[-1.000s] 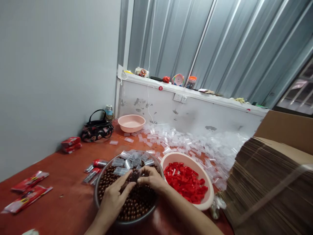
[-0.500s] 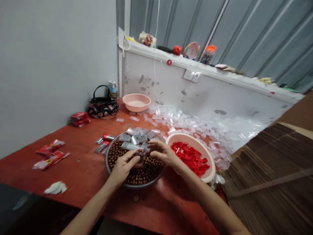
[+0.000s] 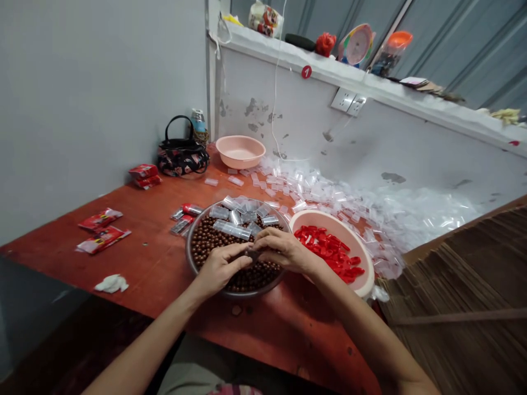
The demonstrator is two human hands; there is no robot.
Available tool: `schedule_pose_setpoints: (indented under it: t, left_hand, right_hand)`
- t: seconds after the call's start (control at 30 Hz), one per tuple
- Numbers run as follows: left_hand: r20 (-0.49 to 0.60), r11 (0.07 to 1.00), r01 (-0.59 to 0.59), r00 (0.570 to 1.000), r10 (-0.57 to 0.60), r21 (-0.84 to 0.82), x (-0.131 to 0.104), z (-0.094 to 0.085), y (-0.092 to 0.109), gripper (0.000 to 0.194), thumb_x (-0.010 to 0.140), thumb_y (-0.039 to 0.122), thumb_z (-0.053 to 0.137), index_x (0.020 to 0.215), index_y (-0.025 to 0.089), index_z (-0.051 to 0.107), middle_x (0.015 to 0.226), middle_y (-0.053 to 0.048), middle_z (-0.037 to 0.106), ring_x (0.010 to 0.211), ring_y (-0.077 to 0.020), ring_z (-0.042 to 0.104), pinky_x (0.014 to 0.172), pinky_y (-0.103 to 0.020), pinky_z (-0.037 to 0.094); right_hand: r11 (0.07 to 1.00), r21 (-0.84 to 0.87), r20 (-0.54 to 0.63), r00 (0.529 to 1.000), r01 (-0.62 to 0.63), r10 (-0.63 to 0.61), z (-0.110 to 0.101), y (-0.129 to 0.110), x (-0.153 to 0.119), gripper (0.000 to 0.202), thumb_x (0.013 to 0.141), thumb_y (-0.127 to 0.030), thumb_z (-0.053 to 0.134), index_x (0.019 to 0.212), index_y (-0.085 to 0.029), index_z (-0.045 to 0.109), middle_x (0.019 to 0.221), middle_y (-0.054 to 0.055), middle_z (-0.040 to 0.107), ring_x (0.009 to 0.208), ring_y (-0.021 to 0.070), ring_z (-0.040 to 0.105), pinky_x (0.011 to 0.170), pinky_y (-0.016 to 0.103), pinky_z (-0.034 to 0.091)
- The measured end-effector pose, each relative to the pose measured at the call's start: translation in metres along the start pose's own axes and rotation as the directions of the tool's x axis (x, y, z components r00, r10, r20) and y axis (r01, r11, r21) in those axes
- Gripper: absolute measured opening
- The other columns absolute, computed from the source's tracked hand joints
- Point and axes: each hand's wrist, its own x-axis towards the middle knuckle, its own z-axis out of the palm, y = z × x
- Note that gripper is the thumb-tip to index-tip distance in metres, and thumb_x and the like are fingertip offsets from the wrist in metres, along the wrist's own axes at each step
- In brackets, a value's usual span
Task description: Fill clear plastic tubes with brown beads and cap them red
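Note:
Over a large metal bowl [image 3: 190, 258] of brown round balls [image 3: 206, 241], my two hands meet. My left hand [image 3: 222, 269] pinches a small clear plastic case [image 3: 254, 254] between thumb and fingers. From the other side, the fingers of my right hand [image 3: 282, 249] close round the same case and hide most of it. Several empty clear plastic cases [image 3: 231, 229] lie on the balls at the bowl's far side. Beside my right wrist stands a pale pink basin [image 3: 368, 274] with red plastic pieces [image 3: 329, 252] in it.
Clear plastic pieces [image 3: 329, 189] are heaped along the wall. Left of the bowl lie filled cases with red tops [image 3: 185, 219], red packets [image 3: 102, 238] and a crumpled tissue [image 3: 112, 283]. A pink basin [image 3: 241, 159] and a handbag [image 3: 183, 156] stand behind; stacked cardboard [image 3: 465, 291] is at right.
My right hand has come in from beside the case and its fingers have closed on it. The whole view has shifted a little as my head moved.

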Motion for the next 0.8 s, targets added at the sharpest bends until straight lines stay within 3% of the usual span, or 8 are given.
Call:
schedule_pose_setpoints:
  t: [0.17,0.33,0.4,0.53,0.6,0.67,0.73,0.8]
  left_hand:
    - [-0.068,0.998,0.019,0.998,-0.015,0.057,-0.001,0.001,-0.001,0.033,0.078,0.032,0.054,0.106,0.016,0.063,0.108,-0.006,0.065,0.099,-0.0214,0.059,0.092,-0.032,0.042]
    - [-0.173,0.995,0.086,0.982,-0.075,0.056,-0.002,0.002,0.001,0.035,0.076,0.036,0.055,0.104,0.017,0.064,0.108,-0.005,0.065,0.102,-0.0227,0.058,0.094,-0.035,0.041]
    - [-0.227,0.991,0.134,0.965,-0.131,-0.002,-0.003,0.002,0.0,0.037,0.074,0.038,0.057,0.105,0.017,0.063,0.107,-0.004,0.065,0.101,-0.0232,0.059,0.093,-0.035,0.042]
    - [-0.285,0.971,0.184,0.933,-0.221,-0.152,-0.004,0.001,-0.004,0.042,0.072,0.041,0.059,0.108,0.019,0.06,0.104,-0.004,0.067,0.093,-0.0233,0.063,0.088,-0.034,0.047]
    - [-0.284,0.971,0.201,0.931,-0.23,-0.129,-0.004,0.0,-0.005,0.04,0.072,0.041,0.059,0.105,0.019,0.061,0.101,-0.004,0.068,0.091,-0.0229,0.064,0.089,-0.034,0.047]
    - [-0.284,0.978,0.204,0.936,-0.209,-0.045,-0.003,0.001,-0.003,0.037,0.072,0.043,0.059,0.101,0.02,0.063,0.1,-0.003,0.068,0.096,-0.023,0.062,0.092,-0.034,0.044]
    - [-0.282,0.98,0.195,0.942,-0.181,0.022,-0.002,0.002,0.0,0.037,0.072,0.044,0.059,0.099,0.019,0.065,0.102,-0.003,0.068,0.1,-0.0235,0.06,0.095,-0.034,0.042]
    - [-0.272,0.979,0.196,0.947,-0.174,0.055,-0.002,0.003,0.003,0.04,0.07,0.044,0.06,0.1,0.018,0.065,0.102,-0.003,0.068,0.1,-0.0239,0.06,0.094,-0.034,0.043]
  right_hand:
    - [0.996,0.068,-0.078,0.995,-0.057,0.063,0.006,0.006,-0.003,0.014,0.08,-0.03,0.057,0.088,-0.017,0.059,0.087,0.005,0.058,0.083,0.0138,0.054,0.077,0.027,0.045]
    - [0.861,0.4,-0.173,0.896,-0.314,0.408,0.024,0.014,-0.011,0.023,0.078,-0.038,0.058,0.087,-0.017,0.058,0.072,-0.001,0.06,0.063,0.0115,0.057,0.061,0.024,0.047]
    - [0.862,0.366,-0.209,0.872,-0.351,0.444,0.028,0.013,-0.016,0.024,0.076,-0.039,0.06,0.089,-0.019,0.06,0.078,0.0,0.062,0.071,0.0131,0.059,0.069,0.026,0.047]
    - [0.926,0.169,-0.28,0.884,-0.338,0.374,0.017,0.016,-0.034,0.031,0.074,-0.035,0.062,0.101,-0.023,0.06,0.102,0.002,0.062,0.094,0.0157,0.056,0.084,0.027,0.042]
    - [0.899,0.143,-0.383,0.814,-0.415,0.437,-0.001,0.026,-0.049,0.025,0.078,-0.033,0.057,0.1,-0.021,0.061,0.098,0.003,0.063,0.089,0.0148,0.058,0.082,0.026,0.042]
    - [0.826,0.105,-0.489,0.695,-0.553,0.527,-0.025,0.045,-0.065,0.02,0.082,-0.03,0.051,0.092,-0.018,0.063,0.089,0.004,0.065,0.081,0.0147,0.059,0.076,0.026,0.043]
    - [0.718,0.011,-0.506,0.615,-0.696,0.605,-0.048,0.068,-0.08,0.019,0.08,-0.026,0.05,0.082,-0.015,0.065,0.08,0.005,0.065,0.073,0.0157,0.058,0.071,0.027,0.042]
    - [0.638,-0.035,-0.461,0.578,-0.77,0.673,-0.062,0.088,-0.092,0.019,0.079,-0.025,0.051,0.072,-0.013,0.064,0.071,0.007,0.064,0.07,0.0173,0.057,0.069,0.028,0.041]
